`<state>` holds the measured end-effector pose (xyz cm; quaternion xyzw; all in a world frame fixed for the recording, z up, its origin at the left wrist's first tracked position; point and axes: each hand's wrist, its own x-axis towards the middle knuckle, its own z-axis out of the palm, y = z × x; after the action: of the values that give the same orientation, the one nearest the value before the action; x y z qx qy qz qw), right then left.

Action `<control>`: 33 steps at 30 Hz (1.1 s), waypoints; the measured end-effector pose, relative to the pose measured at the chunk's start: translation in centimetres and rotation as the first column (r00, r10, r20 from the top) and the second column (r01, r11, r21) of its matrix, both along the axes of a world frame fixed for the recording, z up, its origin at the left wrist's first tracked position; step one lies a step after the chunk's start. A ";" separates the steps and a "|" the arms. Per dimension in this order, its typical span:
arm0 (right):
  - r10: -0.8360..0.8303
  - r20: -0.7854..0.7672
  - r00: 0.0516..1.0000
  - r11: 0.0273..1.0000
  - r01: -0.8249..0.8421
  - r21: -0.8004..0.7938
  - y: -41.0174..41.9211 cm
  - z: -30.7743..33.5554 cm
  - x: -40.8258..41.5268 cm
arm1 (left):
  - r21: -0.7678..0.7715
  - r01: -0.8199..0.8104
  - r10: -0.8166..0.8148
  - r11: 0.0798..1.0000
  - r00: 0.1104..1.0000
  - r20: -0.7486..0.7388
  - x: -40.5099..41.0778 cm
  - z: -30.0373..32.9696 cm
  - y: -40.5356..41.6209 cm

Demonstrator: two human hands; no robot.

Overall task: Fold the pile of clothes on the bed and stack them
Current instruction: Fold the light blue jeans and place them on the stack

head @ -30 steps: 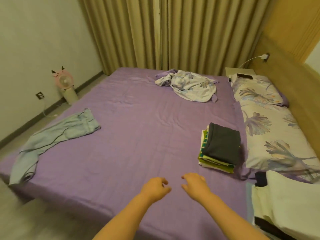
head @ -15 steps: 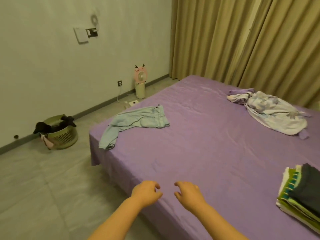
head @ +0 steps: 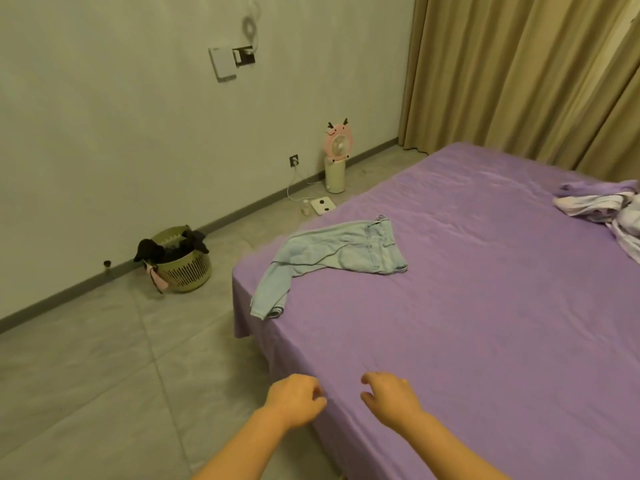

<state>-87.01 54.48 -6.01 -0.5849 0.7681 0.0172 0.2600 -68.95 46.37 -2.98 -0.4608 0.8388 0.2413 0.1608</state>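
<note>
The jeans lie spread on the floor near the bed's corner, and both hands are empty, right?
Not quite. The head view shows the jeans lying on the bed near its corner, one leg trailing over the edge, not on the floor. The rest holds: the left hand and right hand hold nothing, fingers loosely curled.

Light blue jeans [head: 341, 252] lay near the purple bed's [head: 485, 323] corner. Both hands, left [head: 294, 400] and right [head: 389, 398], hovered loosely curled, holding nothing.
</note>
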 end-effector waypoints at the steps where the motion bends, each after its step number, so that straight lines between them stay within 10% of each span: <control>1: -0.003 0.001 1.000 1.000 0.003 -0.001 -1.5 -0.1 -0.8 | -0.004 0.010 -0.010 1.000 1.000 0.005 -0.6 0.0 -1.6; 14: -0.049 0.089 0.995 0.998 0.053 -0.042 -16.4 0.4 -6.2 | -0.038 0.003 -0.004 0.999 1.000 -0.024 -6.2 -0.4 -16.9; 33: -0.609 0.087 0.788 0.793 0.606 0.058 -39.7 -3.7 -15.3 | 0.086 0.489 -0.488 0.868 0.872 -0.026 -23.0 -5.0 -47.9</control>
<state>-102.27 14.76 -9.67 -0.3036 0.9008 -0.0866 0.2981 -91.92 -1.50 -8.02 -0.2258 0.9166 0.2308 0.2357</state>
